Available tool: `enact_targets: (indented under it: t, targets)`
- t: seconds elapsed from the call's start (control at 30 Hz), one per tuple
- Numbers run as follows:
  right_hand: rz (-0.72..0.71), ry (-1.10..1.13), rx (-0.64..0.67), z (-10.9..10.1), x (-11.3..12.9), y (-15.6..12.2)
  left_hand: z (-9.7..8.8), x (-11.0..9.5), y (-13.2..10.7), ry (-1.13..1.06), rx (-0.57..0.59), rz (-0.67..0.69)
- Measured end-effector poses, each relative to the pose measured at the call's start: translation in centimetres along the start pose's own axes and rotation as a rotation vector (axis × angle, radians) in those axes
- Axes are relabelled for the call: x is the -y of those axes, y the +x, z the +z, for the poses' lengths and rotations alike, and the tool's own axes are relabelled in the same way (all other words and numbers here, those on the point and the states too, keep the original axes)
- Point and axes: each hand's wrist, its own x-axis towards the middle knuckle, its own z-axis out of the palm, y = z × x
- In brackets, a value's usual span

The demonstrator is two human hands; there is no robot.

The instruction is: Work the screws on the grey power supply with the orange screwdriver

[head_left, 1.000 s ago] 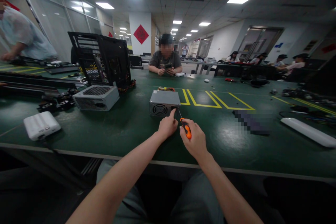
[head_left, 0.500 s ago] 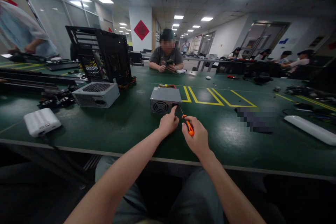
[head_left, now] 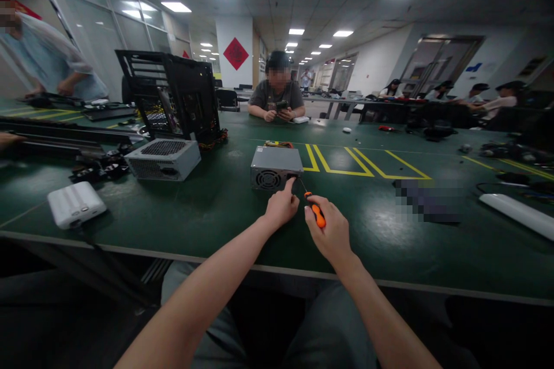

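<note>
A grey computer power supply (head_left: 277, 157) sits on the green table in front of me, its fan grille facing my way. My left hand (head_left: 282, 206) reaches to its right end, index finger stretched out against the face by the socket and the other fingers curled. Nothing shows in that hand. In my right hand (head_left: 331, 228) is an orange and black screwdriver (head_left: 319, 216), gripped by the handle. Its thin shaft points up and left to the right edge of the power supply. Whether the tip touches a screw is too small to tell.
Left of centre are a second power supply (head_left: 164, 160) and a black computer case (head_left: 173, 95). A white power bank (head_left: 77, 204) lies near the front edge. Farther right is a long white object (head_left: 519, 214). A person (head_left: 277, 92) sits across the table.
The whole view has shifted slightly, with everything lying a little lower and to the right. Both hands stay at the power supply, and the screwdriver keeps about the same place against it.
</note>
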Motion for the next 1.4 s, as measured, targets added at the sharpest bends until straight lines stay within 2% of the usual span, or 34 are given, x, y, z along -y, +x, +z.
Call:
enact_targets:
  t: [0.2, 0.43, 0.67, 0.93, 1.13, 1.4]
  targets:
    - [-0.115, -0.095, 0.019, 0.00, 0.17, 0.11, -0.13, -0.13, -0.03, -0.003, 0.006, -0.015]
    - [0.026, -0.006, -0.005, 0.25, -0.20, -0.11, -0.27, -0.18, -0.06, -0.003, -0.004, -0.002]
    - [-0.085, -0.112, 0.044, 0.15, 0.01, -0.03, -0.25, -0.24, 0.04, 0.002, 0.022, -0.028]
    - [0.006, -0.010, -0.005, 0.03, 0.03, 0.06, -0.37, -0.33, -0.16, 0.000, 0.026, -0.023]
    - [-0.069, -0.081, 0.061, 0.29, -0.25, -0.01, -0.36, -0.55, -0.12, 0.003, 0.029, -0.046]
    - [-0.076, -0.074, 0.051, 0.33, -0.30, -0.05, -0.30, -0.35, -0.08, -0.009, -0.015, -0.023]
